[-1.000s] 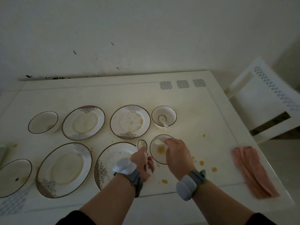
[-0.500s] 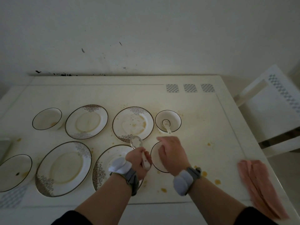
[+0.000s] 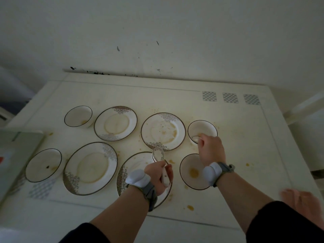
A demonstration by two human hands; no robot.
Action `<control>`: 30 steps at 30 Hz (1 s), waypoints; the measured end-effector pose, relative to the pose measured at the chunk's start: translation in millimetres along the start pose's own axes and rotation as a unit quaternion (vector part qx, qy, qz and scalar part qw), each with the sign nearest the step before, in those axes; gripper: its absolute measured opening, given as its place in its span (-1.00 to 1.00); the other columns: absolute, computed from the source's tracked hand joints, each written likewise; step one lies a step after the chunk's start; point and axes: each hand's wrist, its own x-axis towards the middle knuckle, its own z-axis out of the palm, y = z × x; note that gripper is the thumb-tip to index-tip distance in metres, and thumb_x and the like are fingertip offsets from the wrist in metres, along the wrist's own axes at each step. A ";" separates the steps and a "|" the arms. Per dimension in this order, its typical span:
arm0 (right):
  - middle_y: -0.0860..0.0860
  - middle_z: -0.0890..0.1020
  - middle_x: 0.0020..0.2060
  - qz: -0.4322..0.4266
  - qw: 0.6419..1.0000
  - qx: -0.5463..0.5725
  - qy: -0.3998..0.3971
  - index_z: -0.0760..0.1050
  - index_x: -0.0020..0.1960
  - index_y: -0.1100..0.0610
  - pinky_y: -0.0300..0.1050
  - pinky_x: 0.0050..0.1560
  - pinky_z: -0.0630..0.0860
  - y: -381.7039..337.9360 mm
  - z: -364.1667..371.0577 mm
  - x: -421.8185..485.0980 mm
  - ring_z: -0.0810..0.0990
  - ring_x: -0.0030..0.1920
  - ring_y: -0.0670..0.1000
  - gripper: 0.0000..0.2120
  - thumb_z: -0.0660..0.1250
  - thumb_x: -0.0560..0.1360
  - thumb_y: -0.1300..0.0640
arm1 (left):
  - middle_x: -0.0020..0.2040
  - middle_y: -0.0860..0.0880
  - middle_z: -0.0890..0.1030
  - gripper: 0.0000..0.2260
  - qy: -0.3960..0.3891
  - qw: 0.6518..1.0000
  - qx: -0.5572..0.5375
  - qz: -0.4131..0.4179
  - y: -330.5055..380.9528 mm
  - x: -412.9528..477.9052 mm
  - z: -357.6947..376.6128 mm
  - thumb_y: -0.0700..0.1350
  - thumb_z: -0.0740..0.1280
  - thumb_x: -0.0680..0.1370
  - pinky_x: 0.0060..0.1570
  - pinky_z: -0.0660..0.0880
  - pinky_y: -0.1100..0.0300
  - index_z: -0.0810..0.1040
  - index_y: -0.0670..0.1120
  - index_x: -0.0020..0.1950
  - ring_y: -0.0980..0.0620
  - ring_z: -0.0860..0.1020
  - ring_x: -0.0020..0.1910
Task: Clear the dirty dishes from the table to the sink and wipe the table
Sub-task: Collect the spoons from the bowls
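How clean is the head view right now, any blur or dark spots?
Head view: dim overall, corners darker; wide-angle bending curves the table edges; the pink cloth at lower right is motion-smeared; the right hand and left hand with its spoon stay fairly sharp.

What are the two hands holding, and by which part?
The left hand holds spoons by their handles. The right hand grips another spoon in the bowl, by its handle.

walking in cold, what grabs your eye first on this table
Two hands working mid-table: the left hand grips stacked white spoons over the near patterned plate, while the right hand reaches into the small bowl at a spoon there. Around them, dirty plates and bowls sit in two rows on the stained cream table, a blurred pink cloth at its near right edge.
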 end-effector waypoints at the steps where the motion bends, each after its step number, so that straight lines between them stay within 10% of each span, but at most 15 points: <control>1: 0.16 0.61 -0.21 -0.016 1.000 0.015 0.008 0.53 0.21 0.18 -0.10 -0.19 0.34 -8.0 -4.7 -4.7 0.47 0.00 0.19 -0.72 0.17 0.59 0.13 | -0.37 -0.06 0.45 -0.81 -0.010 1.000 -0.009 -0.004 0.4 -0.6 0.7 -0.19 0.15 0.62 -0.61 0.43 0.38 0.40 -0.20 -0.17 0.08 0.41 -0.55; 6: 0.08 0.65 -0.26 -0.149 0.983 0.091 0.050 0.59 0.16 0.21 -0.20 -0.16 0.35 -62.7 -19.4 -53.4 0.52 -0.10 0.12 -0.76 0.31 0.53 0.18 | -0.46 -0.02 0.47 -0.65 -0.066 0.996 -0.061 -0.008 5.5 -7.9 -1.4 0.06 0.18 0.60 -0.54 0.41 0.40 0.44 -0.15 -0.25 0.13 0.41 -0.62; 9: 0.01 0.65 -0.19 -0.204 0.974 0.098 -0.025 0.56 0.20 0.14 -0.20 -0.17 0.40 -91.0 -12.9 -84.6 0.53 -0.08 0.03 -0.68 0.19 0.57 0.04 | 0.09 -0.12 0.59 -0.43 -0.112 0.988 -0.103 0.028 13.6 -18.9 -10.6 0.27 0.10 0.55 0.23 0.43 0.19 0.49 -0.18 0.24 -0.02 0.56 0.12; 11: -0.01 0.64 -0.19 -0.240 0.965 0.092 -0.057 0.57 0.17 0.12 -0.17 -0.18 0.45 -108.1 -3.3 -97.8 0.53 -0.09 0.03 -0.64 0.14 0.55 -0.02 | 0.33 -0.18 0.49 -0.35 -0.116 0.987 -0.109 0.031 22.4 -25.2 -26.3 0.28 0.09 0.55 0.38 0.27 0.08 0.36 -0.21 0.39 -0.12 0.39 0.39; 15: -0.04 0.55 -0.13 -0.268 0.951 0.107 -0.110 0.57 0.12 0.08 -0.17 -0.12 0.46 -138.1 17.2 -108.7 0.46 -0.06 -0.03 -0.67 0.16 0.51 -0.04 | -0.21 -0.15 0.57 -0.55 -0.114 0.992 -0.055 0.016 40.6 -32.2 -68.3 0.14 0.11 0.60 0.05 0.41 0.15 0.49 -0.25 -0.08 -0.04 0.53 0.00; 19: -0.07 0.48 0.01 -0.282 0.936 0.127 -0.169 0.54 0.18 0.02 -0.27 0.02 0.42 -172.8 40.6 -113.0 0.39 0.06 -0.09 -0.61 0.17 0.47 -0.13 | -0.34 -0.06 0.35 -0.62 -0.061 0.997 -0.026 0.038 63.8 -30.8 -108.4 -0.03 0.06 0.64 -0.40 0.42 0.22 0.35 -0.14 -0.33 0.02 0.37 -0.36; 24: -0.15 0.43 0.00 -0.238 0.927 0.168 -0.238 0.42 0.25 -0.06 -0.30 0.03 0.43 -283.2 94.5 -133.5 0.46 0.04 -0.11 -0.66 0.21 0.50 -0.10 | -0.13 -0.17 0.55 -0.69 0.010 0.987 -0.109 0.116 121.2 -46.5 -209.2 -0.02 0.12 0.63 -0.17 0.47 0.13 0.52 -0.23 0.06 -0.06 0.54 -0.11; 30: 0.11 0.61 0.09 -0.173 0.898 0.135 -0.381 0.18 0.45 0.01 0.01 0.05 0.53 -383.1 152.6 -150.9 0.61 0.06 0.13 -0.57 0.08 0.59 0.02 | -0.28 -0.22 0.50 -0.79 0.106 0.969 0.012 0.223 153.7 -65.0 -296.1 -0.10 0.23 0.54 -0.32 0.36 0.17 0.52 -0.22 0.04 -0.16 0.49 -0.29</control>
